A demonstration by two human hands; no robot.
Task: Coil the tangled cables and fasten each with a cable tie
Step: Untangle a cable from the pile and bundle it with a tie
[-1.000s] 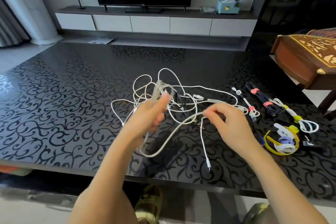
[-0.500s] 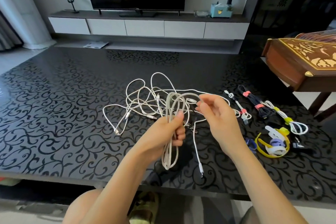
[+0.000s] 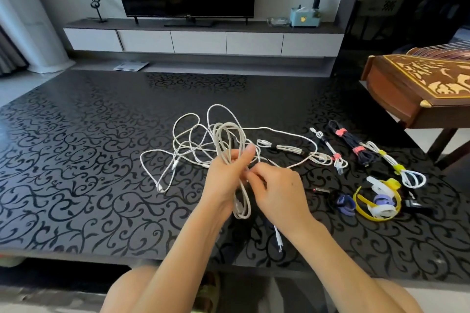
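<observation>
At frame centre, the left hand (image 3: 226, 175) grips a coiled white cable (image 3: 230, 150) (loops upright) while the right hand (image 3: 277, 193) pinches its strand.

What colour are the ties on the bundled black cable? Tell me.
Pink ties on the black cable, clearest in the head view.
</observation>
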